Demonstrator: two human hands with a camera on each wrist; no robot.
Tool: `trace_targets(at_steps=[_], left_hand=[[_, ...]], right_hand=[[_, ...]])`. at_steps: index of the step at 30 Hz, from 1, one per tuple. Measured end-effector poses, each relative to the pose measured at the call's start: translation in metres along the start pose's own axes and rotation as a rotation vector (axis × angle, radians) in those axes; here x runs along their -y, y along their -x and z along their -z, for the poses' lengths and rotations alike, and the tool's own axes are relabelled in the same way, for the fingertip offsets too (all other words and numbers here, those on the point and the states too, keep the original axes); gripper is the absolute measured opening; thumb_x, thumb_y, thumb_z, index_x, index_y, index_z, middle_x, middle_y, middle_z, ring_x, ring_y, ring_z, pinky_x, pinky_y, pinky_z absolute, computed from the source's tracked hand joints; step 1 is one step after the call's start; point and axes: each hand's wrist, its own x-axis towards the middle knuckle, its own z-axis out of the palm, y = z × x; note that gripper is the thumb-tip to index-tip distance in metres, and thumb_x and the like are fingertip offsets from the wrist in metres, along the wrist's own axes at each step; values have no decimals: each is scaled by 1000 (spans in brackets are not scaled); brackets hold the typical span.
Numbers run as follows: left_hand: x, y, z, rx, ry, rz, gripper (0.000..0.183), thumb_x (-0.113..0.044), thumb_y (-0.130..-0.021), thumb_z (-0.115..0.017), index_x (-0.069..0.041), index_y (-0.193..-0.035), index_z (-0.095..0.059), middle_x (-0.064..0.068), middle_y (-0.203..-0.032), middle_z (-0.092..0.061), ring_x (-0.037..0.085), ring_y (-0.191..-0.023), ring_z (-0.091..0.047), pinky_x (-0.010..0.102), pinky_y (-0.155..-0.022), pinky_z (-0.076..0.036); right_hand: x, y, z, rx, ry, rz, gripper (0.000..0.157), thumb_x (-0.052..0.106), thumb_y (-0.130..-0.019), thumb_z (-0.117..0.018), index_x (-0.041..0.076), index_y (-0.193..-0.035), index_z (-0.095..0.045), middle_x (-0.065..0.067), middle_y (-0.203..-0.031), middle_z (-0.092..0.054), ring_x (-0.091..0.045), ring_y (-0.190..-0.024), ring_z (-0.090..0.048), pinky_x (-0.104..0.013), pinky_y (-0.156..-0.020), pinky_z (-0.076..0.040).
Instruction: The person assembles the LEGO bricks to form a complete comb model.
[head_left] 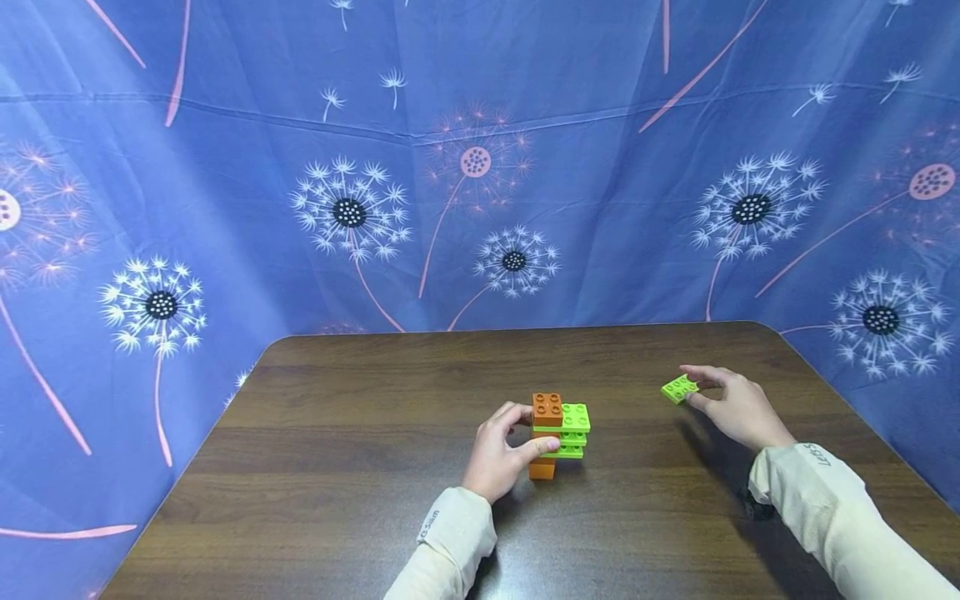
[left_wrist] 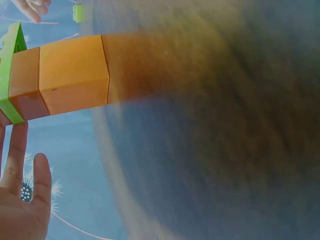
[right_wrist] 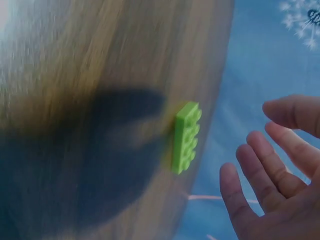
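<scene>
Near the middle of the table stands a toy brick stack [head_left: 573, 417], with lime-green plates jutting out to the right between orange and brown-orange bricks. My left hand [head_left: 498, 450] grips its left side, thumb across the near face. In the left wrist view, the light-orange bottom brick [left_wrist: 75, 75] and a green plate [left_wrist: 10, 75] show, with part of the left hand [left_wrist: 22, 205] beside them. To the right, a lime-green studded brick [head_left: 679, 389] lies on the table. My right hand [head_left: 742, 408] is right beside it; in the right wrist view, spread fingers stand apart from the green brick [right_wrist: 185, 139].
The brown wood-grain table [head_left: 337, 433] has rounded far corners. Behind and at its sides hangs a blue cloth [head_left: 600, 167] printed with dandelions. The right arm casts a dark shadow on the tabletop.
</scene>
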Motion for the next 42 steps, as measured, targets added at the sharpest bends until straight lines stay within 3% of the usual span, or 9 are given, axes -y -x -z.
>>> trace_targets(at_steps=[7, 14, 18, 21, 25, 29, 36, 42], left_hand=[[0, -1, 0, 1, -21, 1, 32, -22, -83, -85, -7, -108, -73, 1, -101, -68, 15, -100, -63, 46, -91, -52], [-1, 0, 0, -4, -25, -3, 31, -22, -83, -85, -7, -108, -73, 1, -101, -68, 15, -101, -63, 46, -91, -52], [0, 0, 0, 0, -30, 4, 32, -22, -83, -85, -8, -109, -73, 1, -101, -68, 16, -101, -63, 46, -91, -52], [1, 0, 0, 2, -26, 11, 32, -22, -83, -85, -8, -109, -73, 0, -101, -68, 14, -101, -63, 46, -91, -52], [1, 0, -1, 0, -25, 7, 31, -22, -83, -85, -9, -109, -73, 0, -101, -68, 13, -101, -63, 43, -91, -52], [1, 0, -1, -3, -23, 5, 32, -21, -82, -85, -8, -109, -73, 1, -102, -69, 14, -102, -63, 43, -91, -52], [1, 0, -1, -6, -22, 13, 32, -22, -83, -85, -8, -109, -73, 0, -102, -68, 14, -102, -63, 45, -91, -52], [1, 0, -1, -7, -36, 3, 32, -22, -83, -85, -8, -109, -73, 1, -101, -68, 15, -101, -63, 46, -90, -52]], right_hand=[[-22, -11, 1, 31, 38, -40, 44, 3, -91, -66, -9, -132, -56, -36, -122, -61, -57, -113, -55, -69, -91, -40], [-34, -22, -2, 148, 110, -105, 50, -1, -89, -58, -11, -138, -50, -41, -133, -50, -63, -120, -46, -71, -94, -40], [-36, -28, -6, 226, 169, -146, 56, -4, -87, -57, -10, -142, -45, -44, -137, -43, -64, -117, -47, -66, -87, -46], [-37, -30, -12, 246, 197, -142, 59, -5, -85, -57, -11, -142, -44, -45, -137, -41, -63, -116, -48, -64, -86, -46], [-39, -31, -21, 249, 210, -109, 61, -6, -82, -54, -14, -141, -42, -45, -141, -38, -65, -126, -39, -70, -99, -38], [-38, -31, -24, 257, 212, -139, 63, -3, -82, -51, -11, -144, -41, -44, -142, -37, -67, -126, -36, -72, -99, -37], [-36, -27, -25, 211, 232, -154, 54, 8, -82, -70, -11, -132, -56, -42, -124, -46, -63, -112, -45, -69, -87, -44], [-33, -22, -23, 229, 201, -160, 49, 18, -86, -77, -11, -122, -62, -42, -124, -48, -61, -110, -49, -68, -85, -45]])
